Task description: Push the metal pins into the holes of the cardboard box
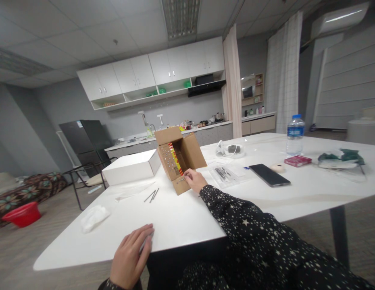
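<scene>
Right grip [194, 180] reached out at the centre of the frame, fingers curled loosely against the lower front edge of the cardboard box [179, 160]; they touched the flap there but were not seen to close around it, so the hand counted as open. A dark sleeve with small white stars [251, 229] ran from that hand down to the lower right of the frame. Left grip [131, 257] lay flat and open, palm down, on the near edge of the white counter [181, 221] at the bottom of the frame, holding nothing.

That cardboard box stood open just above centre, tilted so its mouth faced the camera, flaps spread. Inside, a red and yellow striped strip showed beside a brown panel dotted with small pale items, too small to tell apart. Just to its left sat a closed white box [130, 167]. Below that, a few thin metal rods [153, 195] lay on the counter, and further lower left a crumpled white tissue [93, 217].

Right of the cardboard box lay a clear plastic bag [223, 175] with small dark parts, then a dark phone [269, 175] lying flat, a small red box [298, 160] and a water bottle [295, 135] standing upright toward the upper right. Kitchen cabinets [151, 72] lined the far wall, and a red basin [23, 213] sat on the floor at the left edge.
</scene>
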`<state>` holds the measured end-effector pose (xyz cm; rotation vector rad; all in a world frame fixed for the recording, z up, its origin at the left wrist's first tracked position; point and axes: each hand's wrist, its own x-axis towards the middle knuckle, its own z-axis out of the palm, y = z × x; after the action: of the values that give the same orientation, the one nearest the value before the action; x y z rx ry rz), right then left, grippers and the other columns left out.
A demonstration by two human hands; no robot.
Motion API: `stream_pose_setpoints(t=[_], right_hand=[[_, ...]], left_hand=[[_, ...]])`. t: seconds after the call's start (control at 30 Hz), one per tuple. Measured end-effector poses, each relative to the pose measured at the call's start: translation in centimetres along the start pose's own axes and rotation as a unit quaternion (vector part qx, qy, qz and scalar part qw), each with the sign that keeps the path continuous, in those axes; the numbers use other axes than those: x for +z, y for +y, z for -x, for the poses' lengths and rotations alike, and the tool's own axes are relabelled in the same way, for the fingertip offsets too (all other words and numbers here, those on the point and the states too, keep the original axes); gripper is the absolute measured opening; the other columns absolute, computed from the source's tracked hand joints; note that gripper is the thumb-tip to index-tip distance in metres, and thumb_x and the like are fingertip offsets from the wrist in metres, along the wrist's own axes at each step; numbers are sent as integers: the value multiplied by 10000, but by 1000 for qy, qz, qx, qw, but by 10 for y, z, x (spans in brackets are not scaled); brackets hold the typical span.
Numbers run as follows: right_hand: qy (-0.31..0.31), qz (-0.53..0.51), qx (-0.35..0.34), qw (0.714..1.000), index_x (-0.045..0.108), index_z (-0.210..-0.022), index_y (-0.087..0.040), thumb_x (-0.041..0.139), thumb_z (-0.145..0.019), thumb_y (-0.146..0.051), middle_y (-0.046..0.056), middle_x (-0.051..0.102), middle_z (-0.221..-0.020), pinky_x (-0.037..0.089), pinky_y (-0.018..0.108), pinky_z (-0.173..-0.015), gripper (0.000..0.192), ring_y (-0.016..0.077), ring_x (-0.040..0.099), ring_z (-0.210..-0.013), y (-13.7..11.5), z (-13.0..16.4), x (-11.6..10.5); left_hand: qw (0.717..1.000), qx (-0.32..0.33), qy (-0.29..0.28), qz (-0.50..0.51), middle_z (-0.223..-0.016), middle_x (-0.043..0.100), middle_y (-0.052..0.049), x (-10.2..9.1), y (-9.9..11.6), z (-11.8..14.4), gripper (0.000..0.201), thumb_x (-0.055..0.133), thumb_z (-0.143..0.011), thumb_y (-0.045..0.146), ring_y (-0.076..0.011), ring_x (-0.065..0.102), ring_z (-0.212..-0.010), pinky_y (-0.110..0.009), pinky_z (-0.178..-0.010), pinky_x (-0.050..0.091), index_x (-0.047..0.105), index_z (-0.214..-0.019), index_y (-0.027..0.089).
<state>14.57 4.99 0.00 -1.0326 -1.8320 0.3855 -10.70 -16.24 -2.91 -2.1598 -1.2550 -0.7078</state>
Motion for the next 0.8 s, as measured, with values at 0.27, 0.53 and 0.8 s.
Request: stream_pose_setpoints(t=[0.27,0.53,0.8], right_hand=[[-19,44,11,999,630,-935,-238,510,-831,-256,-16,635,-713,351,224,-603,160,126,544,-661,-6,3,-5],[-47,73,26,996,637,-1023,-249,512,-828,-232,-5,628,-720,352,228,-601,232,140,550,-686,-8,4,-9],[-85,91,11,992,629,-1137,-255,516,-784,-194,9,651,-752,404,243,-677,375,159,570,-735,2,4,-4]], left_hand=[[1000,-5,-5,2,-1109,678,-31,0,-1,0,284,479,-872,321,-170,631,-1006,-257,-809,510,625,-1097,227],[1000,-7,-8,7,-1109,678,-27,0,-1,0,281,484,-870,320,-172,634,-1002,-264,-805,515,624,-1098,235],[1000,-9,-13,6,-1123,673,-25,2,-2,1,287,492,-868,313,-172,629,-1014,-264,-815,509,614,-1114,231]])
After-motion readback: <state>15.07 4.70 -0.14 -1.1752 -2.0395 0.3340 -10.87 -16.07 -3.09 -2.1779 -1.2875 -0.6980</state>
